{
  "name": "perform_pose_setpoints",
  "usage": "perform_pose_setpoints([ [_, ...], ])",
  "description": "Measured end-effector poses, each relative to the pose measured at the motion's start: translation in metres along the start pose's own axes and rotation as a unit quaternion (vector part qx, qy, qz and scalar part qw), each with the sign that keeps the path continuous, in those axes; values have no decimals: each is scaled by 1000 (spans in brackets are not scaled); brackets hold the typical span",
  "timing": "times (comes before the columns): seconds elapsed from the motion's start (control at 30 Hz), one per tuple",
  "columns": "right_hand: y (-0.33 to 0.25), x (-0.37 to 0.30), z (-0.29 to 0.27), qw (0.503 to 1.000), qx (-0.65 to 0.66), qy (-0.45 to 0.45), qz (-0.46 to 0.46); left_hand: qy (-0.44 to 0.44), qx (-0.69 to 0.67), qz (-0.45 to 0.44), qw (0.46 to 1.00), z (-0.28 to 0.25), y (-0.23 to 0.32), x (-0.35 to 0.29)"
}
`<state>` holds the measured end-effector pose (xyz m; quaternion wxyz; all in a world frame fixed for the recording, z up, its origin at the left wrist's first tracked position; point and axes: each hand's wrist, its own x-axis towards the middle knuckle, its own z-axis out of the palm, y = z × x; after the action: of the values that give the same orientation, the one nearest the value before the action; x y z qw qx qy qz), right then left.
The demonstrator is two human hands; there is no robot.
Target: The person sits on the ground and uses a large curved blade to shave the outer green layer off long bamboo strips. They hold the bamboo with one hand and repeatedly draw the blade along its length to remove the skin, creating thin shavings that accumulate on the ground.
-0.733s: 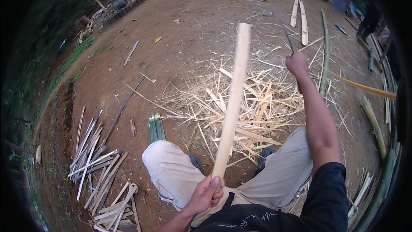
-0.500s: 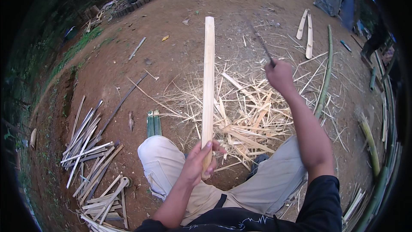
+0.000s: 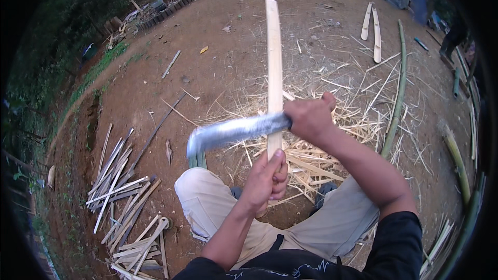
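In the head view, two hands are at work: the left hand (image 3: 267, 179) has its fingers wrapped around the lower part of one pale wooden slat (image 3: 274, 57), which stands up in front of the body between the two knees, and the right hand (image 3: 311, 119) grips the handle of one blurred blade (image 3: 233, 132) that crosses before the slat, contact impossible to tell. Behind them spreads one heap of shavings (image 3: 337, 150), too tangled to count, with one long green pole (image 3: 402, 80) on its right and two split lengths (image 3: 377, 39) farther off. One yellow leaf (image 3: 204, 50) lies on the soil.
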<state>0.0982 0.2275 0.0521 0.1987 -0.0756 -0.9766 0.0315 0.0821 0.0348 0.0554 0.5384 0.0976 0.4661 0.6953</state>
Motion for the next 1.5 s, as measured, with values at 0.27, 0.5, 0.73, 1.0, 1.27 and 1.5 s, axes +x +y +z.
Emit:
perform_pose_setpoints([
  [0.27,4,-10,2,996,-10,-85,29,29,22,-29,999,-2,-21,-21],
  [0.5,93,15,7,987,-71,4,147,33,16,-36,999,6,-15,-50],
  [0.73,37,15,-9,974,-7,-142,177,25,-10,-67,997,-7,-34,-51],
  [1.0,-16,-40,16,992,85,-23,-94,68,-11,-81,994,-6,-34,-50],
  [1.27,101,23,-1,959,4,-104,265,55,23,-110,992,1,-56,-91],
  [1.5,-35,-49,8,989,73,-44,-121,59,-19,-83,995,-9,-20,-48],
])
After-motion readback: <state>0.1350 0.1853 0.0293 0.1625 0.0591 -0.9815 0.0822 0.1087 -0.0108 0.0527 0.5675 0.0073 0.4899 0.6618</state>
